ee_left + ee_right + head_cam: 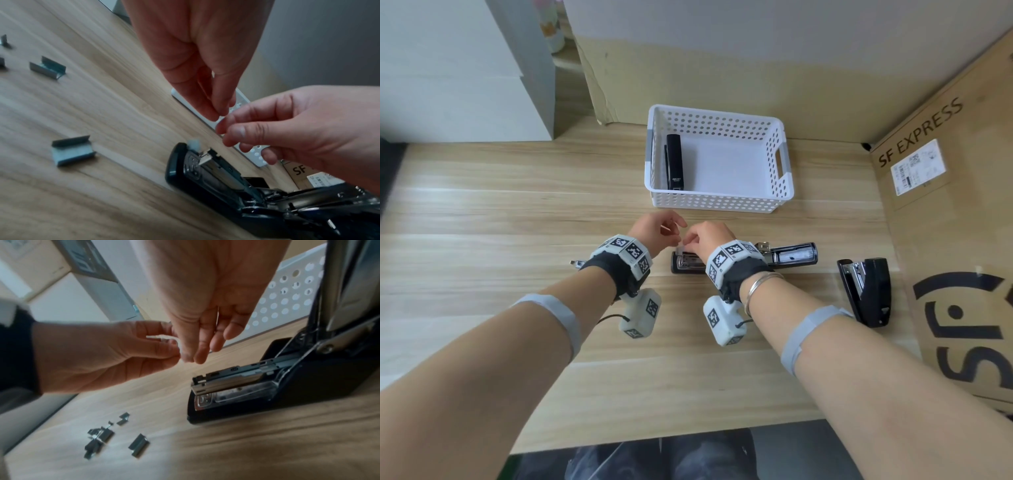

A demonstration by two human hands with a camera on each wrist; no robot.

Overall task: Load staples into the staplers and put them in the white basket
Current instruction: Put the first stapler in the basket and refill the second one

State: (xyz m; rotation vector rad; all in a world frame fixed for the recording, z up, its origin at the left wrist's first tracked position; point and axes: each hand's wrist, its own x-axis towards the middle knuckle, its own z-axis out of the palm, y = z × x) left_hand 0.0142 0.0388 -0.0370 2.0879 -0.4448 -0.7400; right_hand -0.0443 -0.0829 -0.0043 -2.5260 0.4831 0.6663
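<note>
My left hand (674, 230) and right hand (690, 241) meet fingertip to fingertip above a black stapler (686, 264) lying opened flat on the table. Between them they pinch a thin pale staple strip (161, 337), which is mostly hidden by fingers. The stapler's metal magazine (224, 379) is exposed and its lid (792, 254) is folded out to the right. The white basket (722, 202) stands just beyond the hands with one black stapler (674, 161) inside at its left. Another black stapler (868, 291) lies shut at the right.
Loose staple strips (72, 151) lie on the wooden table left of the open stapler, with a scatter of smaller pieces (98, 436). A large SF Express cardboard box (945, 212) walls off the right side. Cardboard and a white cabinet stand behind.
</note>
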